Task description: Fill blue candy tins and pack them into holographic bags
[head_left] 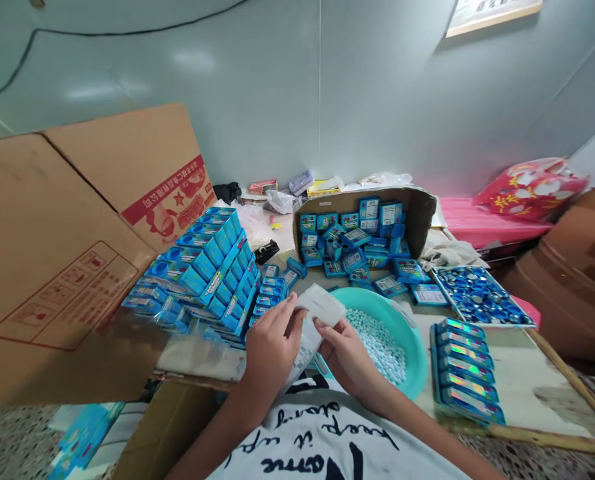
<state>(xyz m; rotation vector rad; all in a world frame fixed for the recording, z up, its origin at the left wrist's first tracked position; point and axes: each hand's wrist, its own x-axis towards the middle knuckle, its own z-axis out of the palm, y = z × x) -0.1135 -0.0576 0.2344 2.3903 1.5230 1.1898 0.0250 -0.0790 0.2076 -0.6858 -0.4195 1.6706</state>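
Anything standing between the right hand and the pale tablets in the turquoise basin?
Nothing visible: the turquoise basin is uncovered, and the pale tablets lie exposed, just beside the right hand in this view. That hand isn't free, though: it holds a white packet together with the left hand.

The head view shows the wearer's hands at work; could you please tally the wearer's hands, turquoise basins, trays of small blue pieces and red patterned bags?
Hands (left hand, right hand): 2
Turquoise basin: 1
Tray of small blue pieces: 1
Red patterned bag: 1
Total: 5
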